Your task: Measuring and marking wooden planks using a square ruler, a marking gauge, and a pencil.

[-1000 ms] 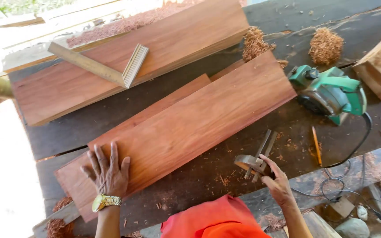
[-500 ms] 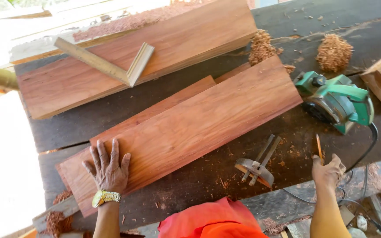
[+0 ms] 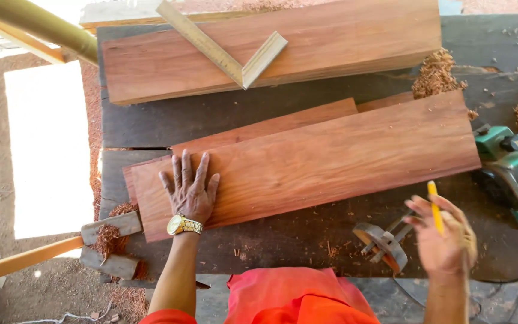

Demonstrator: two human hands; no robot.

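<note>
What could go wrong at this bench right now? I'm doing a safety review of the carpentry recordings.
1. The left hand presses only the near end of the long reddish wooden board, which lies on another board; its far end might pivot.
2. The green electric planer sits at the dark workbench edge, its cord hanging below; a snag could drag it off.
3. The right hand, holding a yellow pencil, hovers beside the metal marking gauge and could knock it.

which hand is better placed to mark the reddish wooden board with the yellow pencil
Right, probably. The right hand already holds the yellow pencil just off the near edge of the reddish wooden board, while the left hand lies flat on that board, pinning it.
</note>
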